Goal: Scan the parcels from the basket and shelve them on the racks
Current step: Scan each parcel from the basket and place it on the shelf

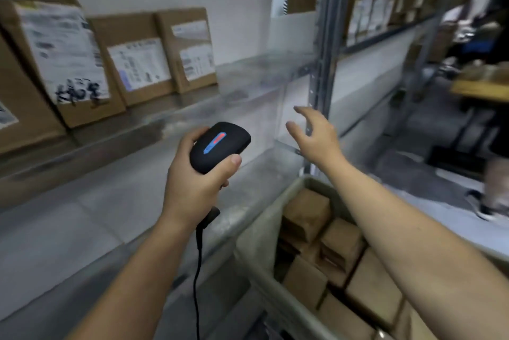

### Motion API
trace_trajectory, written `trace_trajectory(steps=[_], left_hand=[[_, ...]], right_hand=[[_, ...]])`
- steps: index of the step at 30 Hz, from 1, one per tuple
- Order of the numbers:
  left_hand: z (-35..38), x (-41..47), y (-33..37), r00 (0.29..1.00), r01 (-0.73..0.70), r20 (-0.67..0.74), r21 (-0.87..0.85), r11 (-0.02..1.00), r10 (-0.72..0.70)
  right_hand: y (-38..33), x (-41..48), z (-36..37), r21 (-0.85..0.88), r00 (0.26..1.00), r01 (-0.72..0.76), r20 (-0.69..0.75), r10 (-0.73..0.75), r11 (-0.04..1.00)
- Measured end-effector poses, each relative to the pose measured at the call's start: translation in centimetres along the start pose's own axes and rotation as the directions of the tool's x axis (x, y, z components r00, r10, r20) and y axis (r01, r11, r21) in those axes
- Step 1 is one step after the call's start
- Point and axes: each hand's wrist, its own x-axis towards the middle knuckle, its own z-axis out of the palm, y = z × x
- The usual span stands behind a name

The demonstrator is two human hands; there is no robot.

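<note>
While the left hand [192, 177] clenched around a black handheld scanner [220, 146] with a blue and red light strip on its top, the right hand [319, 135] hung released, its fingers [303, 113] spread and grasping nothing, just in front of a grey perforated metal upright post [322, 64]. A thin black cable [197, 257] dropped from the scanner's butt past the left wrist.

Low at the right, a grey soft-walled basket [259, 243] stood just beside the front edge of the lower grey metal shelf [110, 215]. Loose brown cardboard parcels [305, 213] lay piled inside it below the rim, and the right forearm crossed above them.

On the upper grey metal shelf [234, 86], brown cardboard boxes with white labels [137, 64] leaned side by side at the left, set back from the front edge, each touching its neighbour. From the last box to the post the shelf showed bare metal, and the lower shelf showed bare metal along its visible length.

Beyond the post a second rack [385, 32] carried more brown boxes, blurred. Further right a strip of grey floor [413, 152] opened between the racks and a yellow-topped worktop [479, 89], with a dark and white shoe [479, 207] at its near side.
</note>
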Motion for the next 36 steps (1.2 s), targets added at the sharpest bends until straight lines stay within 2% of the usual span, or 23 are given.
trace_trajectory(steps=[4,9,16,20,24,29,36], left_hand=[[3.3,-2.4,-2.8,0.986,0.096,0.136,-0.004,0.995,-0.094],[7.1,-5.4,-5.3,0.952,0.185,0.255,-0.029,0.982,-0.171],[10.1,-8.3,-9.2,0.902,0.275,0.331,0.055,0.96,-0.278],[12.0,-8.8,-10.7,0.876,0.299,0.356,0.129,0.946,-0.325],[14.7,-8.7,-11.5,0.848,0.318,0.391,0.167,0.933,-0.359],[18.9,-8.7,-13.2,0.811,0.343,0.43,0.201,0.918,-0.397],[23.7,-9.6,-15.4,0.75,0.416,0.459,0.233,0.879,-0.477]], right_hand=[[4.9,-6.7,-2.1,-0.091,0.986,-0.162,-0.048,0.158,0.983],[9.3,-13.5,-4.7,-0.122,0.943,-0.331,-0.074,0.324,0.936],[13.7,-19.6,-5.0,-0.152,0.881,-0.473,-0.051,0.47,0.868],[16.6,-21.8,-4.8,-0.123,0.813,-0.582,-0.071,0.578,0.804],[20.1,-24.1,-5.4,-0.113,0.707,-0.706,-0.08,0.702,0.699],[24.6,-28.5,-6.0,-0.226,0.524,-0.838,-0.087,0.847,0.496],[26.8,-32.4,-6.1,-0.499,0.215,-0.848,-0.021,0.976,0.176]])
